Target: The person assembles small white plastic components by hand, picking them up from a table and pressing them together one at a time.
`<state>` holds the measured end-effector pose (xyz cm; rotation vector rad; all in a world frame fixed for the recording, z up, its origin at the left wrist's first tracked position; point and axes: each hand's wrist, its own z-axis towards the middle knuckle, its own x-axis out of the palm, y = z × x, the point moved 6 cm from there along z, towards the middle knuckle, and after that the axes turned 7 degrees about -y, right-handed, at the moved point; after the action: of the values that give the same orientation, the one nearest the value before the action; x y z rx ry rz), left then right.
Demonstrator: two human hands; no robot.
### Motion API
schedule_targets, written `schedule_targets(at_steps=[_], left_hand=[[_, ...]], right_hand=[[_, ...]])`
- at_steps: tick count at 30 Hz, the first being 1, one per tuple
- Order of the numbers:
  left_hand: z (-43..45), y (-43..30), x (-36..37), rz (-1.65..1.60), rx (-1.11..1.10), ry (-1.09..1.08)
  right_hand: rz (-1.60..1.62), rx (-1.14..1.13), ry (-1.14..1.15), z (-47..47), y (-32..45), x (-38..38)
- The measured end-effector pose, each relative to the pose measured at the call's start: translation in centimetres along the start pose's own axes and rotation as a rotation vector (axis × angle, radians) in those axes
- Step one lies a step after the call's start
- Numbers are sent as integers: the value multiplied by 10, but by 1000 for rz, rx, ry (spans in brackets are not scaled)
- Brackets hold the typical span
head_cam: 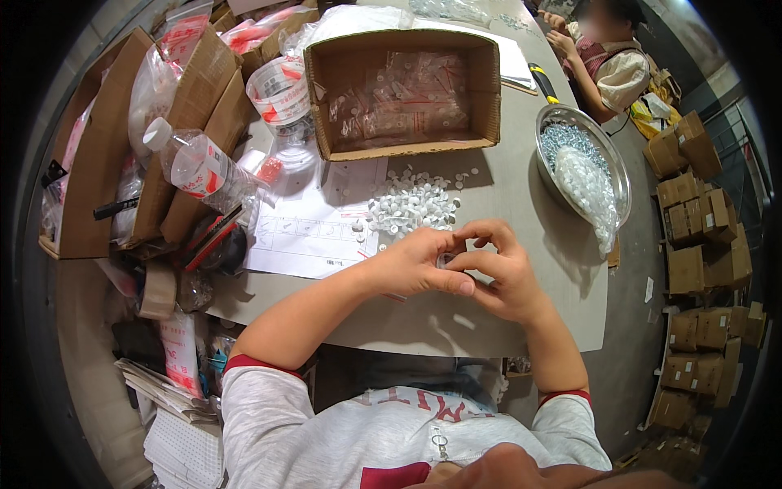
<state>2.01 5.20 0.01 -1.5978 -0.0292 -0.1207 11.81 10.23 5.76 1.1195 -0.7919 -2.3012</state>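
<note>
Both my hands meet over the table's near part, around a small clear plastic bag that is mostly covered by fingers. My left hand grips the bag between thumb and fingers. With curled fingers, my right hand reaches to the bag's top; whether it pinches anything is hard to see. Just beyond the hands lies a pile of small white round-headed pieces, partly on a printed paper sheet. Behind the pile stands an open cardboard box holding small clear zip bags with white pieces inside.
At the right, a metal bowl holds screws and a bag of white pieces. A yellow-black tool handle lies behind it. A plastic bottle, tape rolls and cardboard boxes crowd the left. A co-worker sits back right.
</note>
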Motion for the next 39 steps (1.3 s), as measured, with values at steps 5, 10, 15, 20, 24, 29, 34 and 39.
schedule_targets(at_steps=[5,10,15,20,24,29,34,39], left_hand=[[-3,-25,-16,357,313,-309],[-6,-33,-15,555,484,-322],[-8,-33,-11,594,500,-403],[-8,-36,-9,538,503,-381],[-8,-37,-21,543,378,-314],[-19,-33,-31,965,202,-35],[-26,-17,-15,1155,145,170],[-21,-17,-8,1240,100,268]], right_hand=[[-81,17,-150,-2,-9,-10],[10,199,-165,-5,-22,-8],[-49,195,-113,0,-19,-6],[-116,168,-113,-3,-16,-6],[-200,126,-168,-7,-13,-20],[-209,303,-605,-57,-29,-104],[-446,462,-1039,-182,-46,-192],[-783,772,-1171,-306,-70,-232]])
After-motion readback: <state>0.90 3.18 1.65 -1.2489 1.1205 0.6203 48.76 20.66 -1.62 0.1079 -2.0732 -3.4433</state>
